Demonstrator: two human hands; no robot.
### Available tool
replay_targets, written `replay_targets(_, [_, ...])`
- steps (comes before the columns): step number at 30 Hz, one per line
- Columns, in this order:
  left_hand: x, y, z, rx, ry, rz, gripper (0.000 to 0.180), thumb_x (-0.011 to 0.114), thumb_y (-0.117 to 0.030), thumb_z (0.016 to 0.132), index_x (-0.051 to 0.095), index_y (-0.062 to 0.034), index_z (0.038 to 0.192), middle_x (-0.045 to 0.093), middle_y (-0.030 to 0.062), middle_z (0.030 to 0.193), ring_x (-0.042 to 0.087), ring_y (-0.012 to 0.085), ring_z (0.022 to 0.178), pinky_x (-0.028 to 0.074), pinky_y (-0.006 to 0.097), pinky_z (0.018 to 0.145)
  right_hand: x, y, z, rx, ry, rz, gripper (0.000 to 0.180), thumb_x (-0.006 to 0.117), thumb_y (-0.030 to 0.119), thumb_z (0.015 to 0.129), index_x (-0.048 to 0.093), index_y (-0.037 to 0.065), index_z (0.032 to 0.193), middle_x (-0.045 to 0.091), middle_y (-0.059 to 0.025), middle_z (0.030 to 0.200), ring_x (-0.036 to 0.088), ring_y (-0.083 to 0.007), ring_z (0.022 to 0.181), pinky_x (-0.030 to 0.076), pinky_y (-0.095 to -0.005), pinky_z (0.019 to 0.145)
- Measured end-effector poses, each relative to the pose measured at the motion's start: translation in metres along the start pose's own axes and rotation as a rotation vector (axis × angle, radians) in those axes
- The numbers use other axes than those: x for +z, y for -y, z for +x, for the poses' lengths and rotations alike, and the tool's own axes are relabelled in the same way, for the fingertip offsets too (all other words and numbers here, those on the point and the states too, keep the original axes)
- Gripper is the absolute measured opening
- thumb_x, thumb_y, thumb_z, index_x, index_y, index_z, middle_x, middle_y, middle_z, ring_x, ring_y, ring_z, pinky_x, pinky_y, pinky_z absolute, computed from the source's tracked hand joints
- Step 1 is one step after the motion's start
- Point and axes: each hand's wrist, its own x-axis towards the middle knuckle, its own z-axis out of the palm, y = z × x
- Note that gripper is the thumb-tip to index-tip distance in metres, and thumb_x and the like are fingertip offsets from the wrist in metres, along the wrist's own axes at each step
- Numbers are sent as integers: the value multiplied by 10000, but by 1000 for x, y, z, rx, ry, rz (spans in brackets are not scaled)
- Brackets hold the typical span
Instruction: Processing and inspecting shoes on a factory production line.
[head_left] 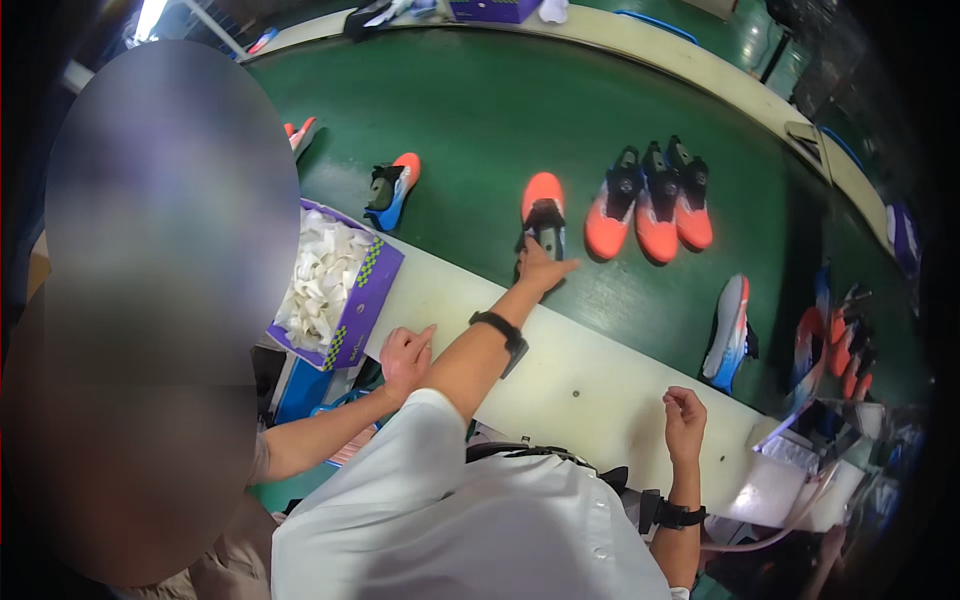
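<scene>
My left hand (543, 268) stretches out over the near end of an orange-toed sports shoe (543, 192) on the green surface. Its fingers lie at the heel and collar on the left side, with the thumb out to the right; the hand partly hides the heel. Above the pale table edge, my right hand (685, 415) is raised with its fingers curled in and nothing visible in them. To the right of the held shoe stand several similar shoes (657, 215), toes toward me. Another shoe (727, 335) lies on its side nearer my right hand.
A co-worker at my left has a hand (405, 360) near my left forearm. Beside it stands a purple box (372, 300) of white scraps. A blue-and-orange shoe (393, 190) lies farther left. The pale ledge (590, 375) runs along my front; more shoes (850, 350) are at far right.
</scene>
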Motion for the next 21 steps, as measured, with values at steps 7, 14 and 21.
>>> replay_targets(7, [-11, -11, -35, -83, 220, -472, 787, 700, -128, 699, 279, 36, 1343, 508, 207, 1220, 517, 299, 1123, 419, 362, 932, 27, 8, 7, -34, 90, -126, 191, 537, -6, 840, 603, -15, 1019, 632, -102, 897, 602, -144, 833, 504, -251, 637])
replay_targets(14, [0, 31, -194, 393, 536, -149, 688, 582, -337, 865, 282, 53, 1347, 453, 261, 1264, 445, 339, 1208, 325, 382, 1022, 63, 43, 30, -58, 278, -136, 621, 664, 79, 684, 462, 19, 1268, 590, -163, 1035, 607, -209, 847, 516, -317, 703])
replay_targets(21, [-16, -22, -185, 1110, 501, -57, 615, 690, -176, 696, 483, -3, 1248, 524, 201, 1183, 462, 372, 1166, 353, 421, 1006, 53, 17, 3, -73, 242, -265, 372, 641, 80, 687, 576, -20, 1040, 612, -153, 841, 614, -236, 701, 507, -341, 673])
